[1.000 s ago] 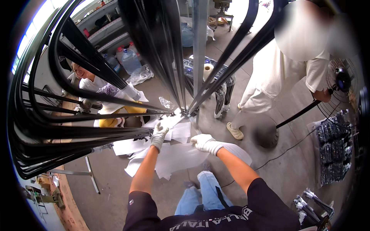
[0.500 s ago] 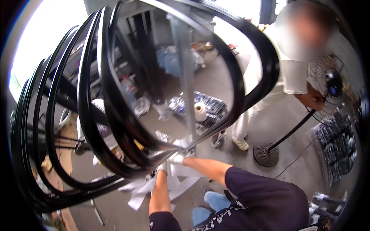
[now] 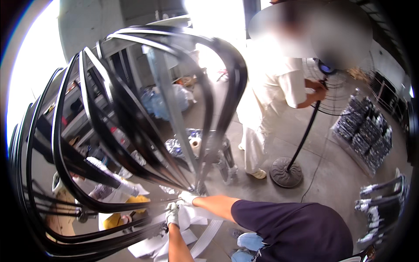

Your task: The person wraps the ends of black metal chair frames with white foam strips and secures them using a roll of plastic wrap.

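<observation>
A row of glossy black bent tube frames (image 3: 56, 131) hangs before me on the left, their rounded loops upright. My right hand (image 3: 188, 197), in a pale glove, is closed round the lower end of the nearest black tubes, blurred by motion. My left hand (image 3: 172, 215), also gloved, is just below and left of it, its fingers curled beside the lower tubes; what lies inside them is hidden. White sheets of wrapping (image 3: 187, 238) lie on the floor under my hands.
At the right, a person in light clothes (image 3: 270, 87) grips a black pedestal fan (image 3: 305, 131) with a round base. Wrapped bundles of dark parts (image 3: 364, 133) and wrapped black tubes (image 3: 382, 201) stand farther right. A grey metal post (image 3: 172, 105) rises behind the frames. Someone in yellow-white gear works at left.
My view has turned to the right. The nearest tube loops have swung leftward and blur, and my hands have moved slightly apart. The person has both hands at the fan, which stands more upright.
</observation>
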The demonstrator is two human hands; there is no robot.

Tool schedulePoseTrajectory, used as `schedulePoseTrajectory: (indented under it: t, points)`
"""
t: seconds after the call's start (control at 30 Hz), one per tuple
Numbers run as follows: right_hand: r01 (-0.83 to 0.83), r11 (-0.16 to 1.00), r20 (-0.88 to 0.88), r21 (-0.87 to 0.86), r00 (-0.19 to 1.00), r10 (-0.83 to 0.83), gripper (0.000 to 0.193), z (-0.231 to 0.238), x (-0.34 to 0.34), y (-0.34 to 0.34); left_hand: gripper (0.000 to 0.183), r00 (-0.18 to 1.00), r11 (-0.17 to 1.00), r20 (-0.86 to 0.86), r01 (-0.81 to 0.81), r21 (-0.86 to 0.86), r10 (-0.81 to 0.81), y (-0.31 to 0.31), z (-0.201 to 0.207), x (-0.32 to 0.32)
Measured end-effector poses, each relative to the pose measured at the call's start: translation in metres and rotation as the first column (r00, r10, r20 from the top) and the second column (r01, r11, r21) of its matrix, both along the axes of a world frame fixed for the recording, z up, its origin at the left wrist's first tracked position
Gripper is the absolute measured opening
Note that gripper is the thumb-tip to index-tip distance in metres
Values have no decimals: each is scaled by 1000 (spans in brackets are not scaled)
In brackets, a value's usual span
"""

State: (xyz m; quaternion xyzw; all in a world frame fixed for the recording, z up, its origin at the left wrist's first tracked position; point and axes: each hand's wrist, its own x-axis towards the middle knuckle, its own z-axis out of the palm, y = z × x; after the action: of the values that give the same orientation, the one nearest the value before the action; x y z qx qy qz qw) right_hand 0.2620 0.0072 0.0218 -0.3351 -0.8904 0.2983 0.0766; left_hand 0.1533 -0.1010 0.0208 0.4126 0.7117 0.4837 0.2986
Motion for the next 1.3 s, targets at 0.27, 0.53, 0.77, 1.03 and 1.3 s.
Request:
schedulePoseTrajectory:
  t: [0.27,0.53,0.77,1.03,1.3]
  points:
    - [176,960,-42,-217,981,-189,23,-16,37,-8,21,981,982,78,181,-46,-177,-5,-21,27]
    - [215,920,-221,-327,929,-296,29,-3,81,-35,15,972,986,169,154,60,-162,-32,-35,43]
    - [137,990,-295,-28,945,-139,29,-108,110,-60,23,978,977,-39,206,64,-203,-71,-58,74]
    - [-64,995,-269,-73,962,42,24,-15,176,-155,59,862,978,484,59,199,-151,-155,-40,130]
    - [-214,973,-403,-92,901,160,32,-15,249,-236,50,972,962,-15,235,139,-235,-252,22,223]
